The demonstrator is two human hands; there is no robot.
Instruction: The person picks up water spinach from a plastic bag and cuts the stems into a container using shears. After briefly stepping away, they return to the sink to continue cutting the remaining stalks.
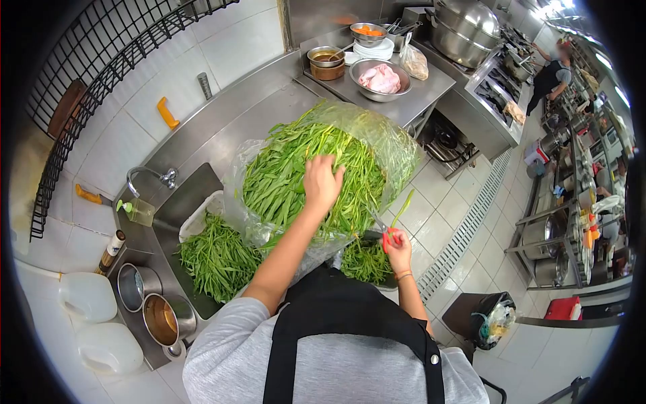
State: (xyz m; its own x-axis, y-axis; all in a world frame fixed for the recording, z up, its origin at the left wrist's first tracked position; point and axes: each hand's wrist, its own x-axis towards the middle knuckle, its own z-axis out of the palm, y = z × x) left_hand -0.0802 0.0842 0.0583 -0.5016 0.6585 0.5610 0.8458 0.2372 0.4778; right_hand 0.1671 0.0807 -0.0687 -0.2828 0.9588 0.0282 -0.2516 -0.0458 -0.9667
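Observation:
A big heap of leafy green stems [289,182] lies in a clear plastic bag [387,131] on the steel counter in front of me. My left hand [323,182] rests on top of the heap, thumb apart from the fingers, fingertips among the stems. Red-handled scissors [388,239] are in my right hand [398,252], with the blades pointing at the bag's right side. A single green stem [404,205] sticks up beside the blades. Below the scissors, more cut greens [365,261] sit in a container, partly hidden by my apron.
Another pile of greens [219,259] fills part of the sink [185,198] at left. Steel pots [161,316] and plastic jugs [108,347] stand nearer me. A bowl of raw meat [383,81] is at the back. A trash bin [471,316] stands right; a person [553,74] is far off.

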